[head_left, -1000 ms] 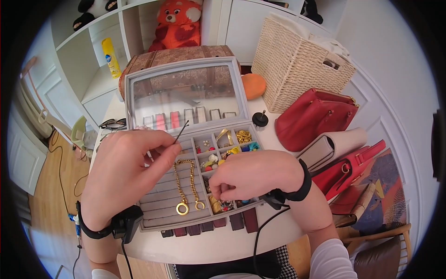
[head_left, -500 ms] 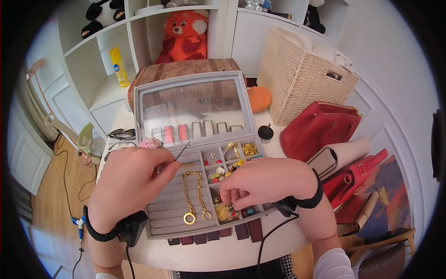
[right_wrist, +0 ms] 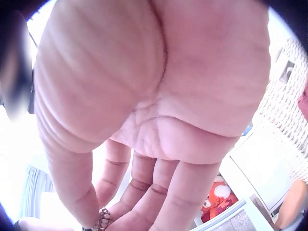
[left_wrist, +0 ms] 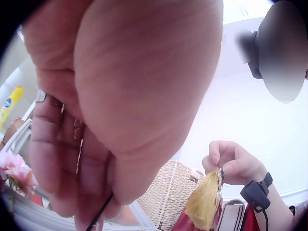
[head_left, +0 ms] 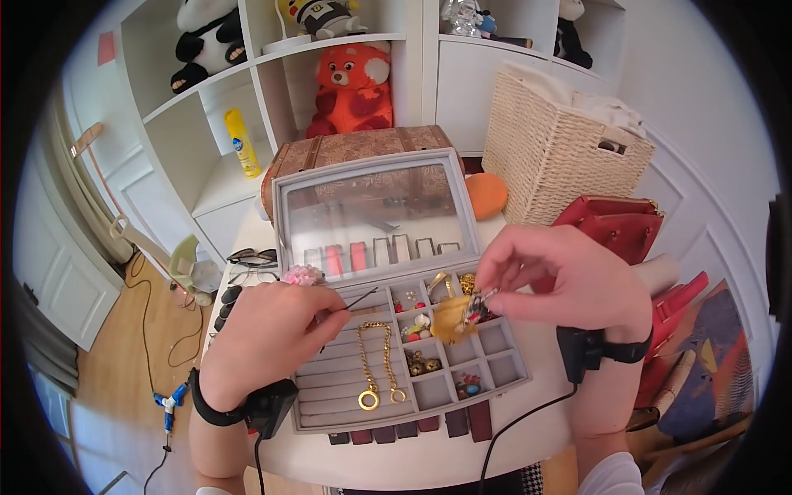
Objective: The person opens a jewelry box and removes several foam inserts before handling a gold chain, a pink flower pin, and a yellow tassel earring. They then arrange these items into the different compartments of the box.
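The left hand (head_left: 276,340) pinches a thin dark stick (head_left: 363,298) between thumb and fingers, over the left side of the grey jewelry box (head_left: 334,426). The right hand (head_left: 569,276) pinches a piece with a yellow tassel (head_left: 452,320) above the box's right compartments; the tassel also hangs from that hand in the left wrist view (left_wrist: 203,202). A gold chain (head_left: 388,355) lies on the ring rolls between the hands. Gold bell-like pieces (head_left: 422,363) and small colored pieces (head_left: 469,384) lie in separate compartments.
The glass lid (head_left: 375,210) stands raised behind the box. Farther back is a brown patterned chest (head_left: 355,147). Right of it stand a wicker basket (head_left: 549,148) and red bags (head_left: 615,224). Sunglasses (head_left: 252,257) and a pink flower (head_left: 304,275) are at left.
The right hand has risen out of the compartments and moved right, lifting the yellow-tasselled piece. The left hand still holds the stick. The head view has shifted.
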### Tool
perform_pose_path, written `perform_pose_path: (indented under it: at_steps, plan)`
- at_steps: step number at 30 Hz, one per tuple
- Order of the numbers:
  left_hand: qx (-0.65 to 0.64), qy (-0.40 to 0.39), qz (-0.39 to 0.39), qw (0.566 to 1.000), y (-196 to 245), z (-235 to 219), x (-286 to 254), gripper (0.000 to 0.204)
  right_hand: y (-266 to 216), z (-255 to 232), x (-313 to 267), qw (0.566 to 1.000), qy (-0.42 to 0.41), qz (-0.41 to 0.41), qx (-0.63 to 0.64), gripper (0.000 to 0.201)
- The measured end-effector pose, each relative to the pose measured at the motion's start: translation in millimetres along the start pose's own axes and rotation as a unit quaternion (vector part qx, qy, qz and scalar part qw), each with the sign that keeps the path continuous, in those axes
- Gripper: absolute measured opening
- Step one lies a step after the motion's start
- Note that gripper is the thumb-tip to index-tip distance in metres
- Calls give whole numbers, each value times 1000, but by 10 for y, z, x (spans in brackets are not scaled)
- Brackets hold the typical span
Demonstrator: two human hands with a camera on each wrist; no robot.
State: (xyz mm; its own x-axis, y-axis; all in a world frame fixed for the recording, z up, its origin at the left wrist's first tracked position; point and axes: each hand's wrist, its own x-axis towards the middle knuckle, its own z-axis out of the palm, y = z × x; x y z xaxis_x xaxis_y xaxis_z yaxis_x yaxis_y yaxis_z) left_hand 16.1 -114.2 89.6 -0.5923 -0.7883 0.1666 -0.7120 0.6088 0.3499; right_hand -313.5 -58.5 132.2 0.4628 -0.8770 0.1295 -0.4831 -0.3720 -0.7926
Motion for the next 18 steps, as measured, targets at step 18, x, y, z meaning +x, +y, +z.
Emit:
perform_pose_path:
  at_steps: [18]
  plan:
    - [-469, -65, -33, 880, 57, 311, 282, 24, 98, 50, 106, 988, 124, -22, 87, 20]
